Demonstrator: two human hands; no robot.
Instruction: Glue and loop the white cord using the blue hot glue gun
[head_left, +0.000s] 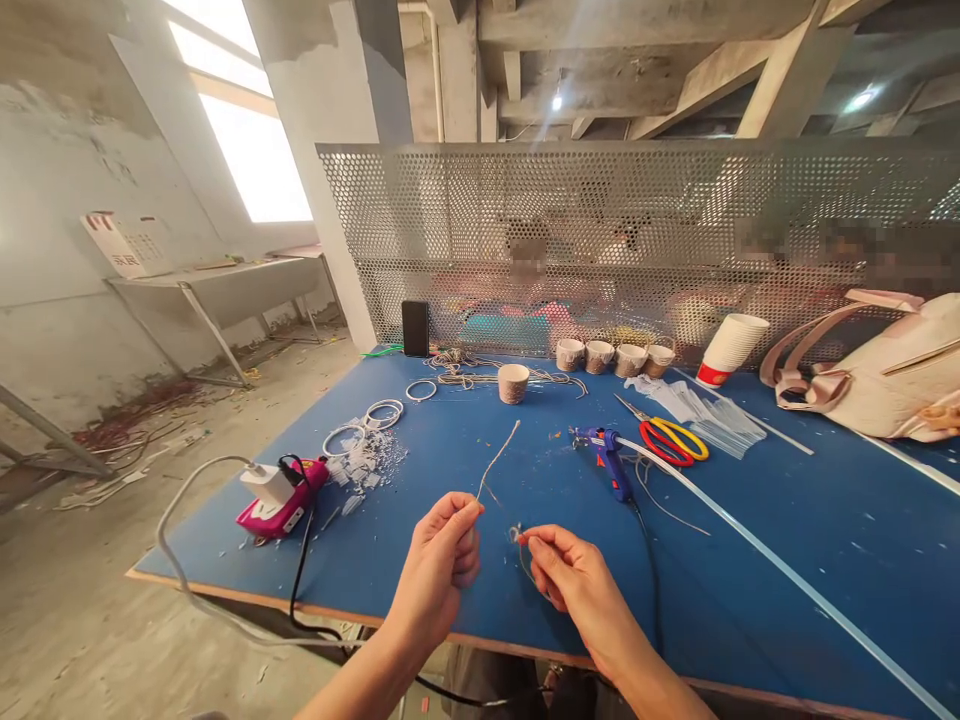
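Some twine point(492, 464) in both hands point(439, 550) point(576, 580)

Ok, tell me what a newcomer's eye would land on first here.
Probably the bright pink power strip first, at the left of the blue table. Next, the red-and-yellow scissors and blue glue gun, right of centre; then the left hand and right hand at the near side, both holding thin twine.

Rough, fibrous-looking twine point(493, 464), smooth plastic glue gun point(606, 446), smooth, low-sheen tabletop point(442, 450), dull perforated metal screen point(420, 230)
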